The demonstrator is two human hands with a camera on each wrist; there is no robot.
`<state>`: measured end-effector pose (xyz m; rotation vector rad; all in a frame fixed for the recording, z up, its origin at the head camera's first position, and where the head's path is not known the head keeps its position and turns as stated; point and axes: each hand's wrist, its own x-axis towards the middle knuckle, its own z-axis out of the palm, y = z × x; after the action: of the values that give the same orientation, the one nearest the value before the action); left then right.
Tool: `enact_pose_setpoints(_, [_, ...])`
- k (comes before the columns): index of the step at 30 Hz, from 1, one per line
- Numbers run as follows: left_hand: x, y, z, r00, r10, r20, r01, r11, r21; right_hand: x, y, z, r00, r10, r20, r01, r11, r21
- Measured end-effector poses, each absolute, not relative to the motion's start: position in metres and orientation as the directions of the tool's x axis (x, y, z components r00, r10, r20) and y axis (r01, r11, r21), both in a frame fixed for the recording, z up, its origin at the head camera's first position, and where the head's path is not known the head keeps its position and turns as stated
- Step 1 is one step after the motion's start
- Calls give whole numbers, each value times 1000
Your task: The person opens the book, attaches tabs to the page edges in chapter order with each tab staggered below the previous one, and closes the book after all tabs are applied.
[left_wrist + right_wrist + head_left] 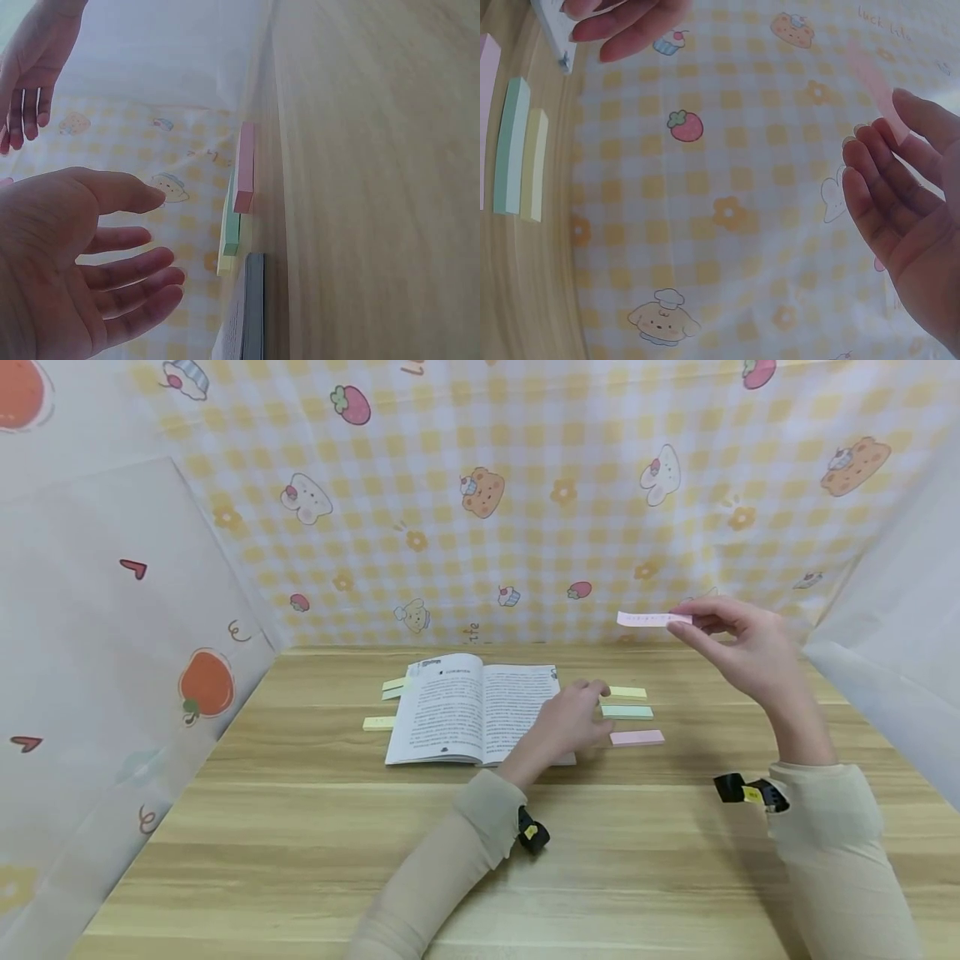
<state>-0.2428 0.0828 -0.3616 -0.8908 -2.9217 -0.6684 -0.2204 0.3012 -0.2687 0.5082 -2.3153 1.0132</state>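
Note:
My right hand (738,647) pinches a pink sticky note strip (648,619) between thumb and fingers, raised above the table's right side; faint writing shows on it. My left hand (572,720), fingers loosely bent and holding nothing, hovers over the right edge of the open book (442,714). Just right of that hand lie three sticky note pads: yellow (628,693), green (628,712) and pink (637,738). In the left wrist view the left palm (52,262) faces the pads with its fingers apart. The right wrist view shows the strip (877,90) sticking out past the right thumb.
From the book's left edge stick out a yellow tab (393,683), a green tab (392,693) and, lower, another yellow tab (378,723). All lie on a wooden table (300,860). A checked curtain (420,560) hangs behind it, with pale sheets at both sides.

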Motion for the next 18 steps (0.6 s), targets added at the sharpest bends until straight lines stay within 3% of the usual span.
enact_pose_setpoints(18, [-244, 57, -362, -866, 480, 137, 491, 769, 409, -227, 288, -278, -731, -193, 654, -605, 625, -493])
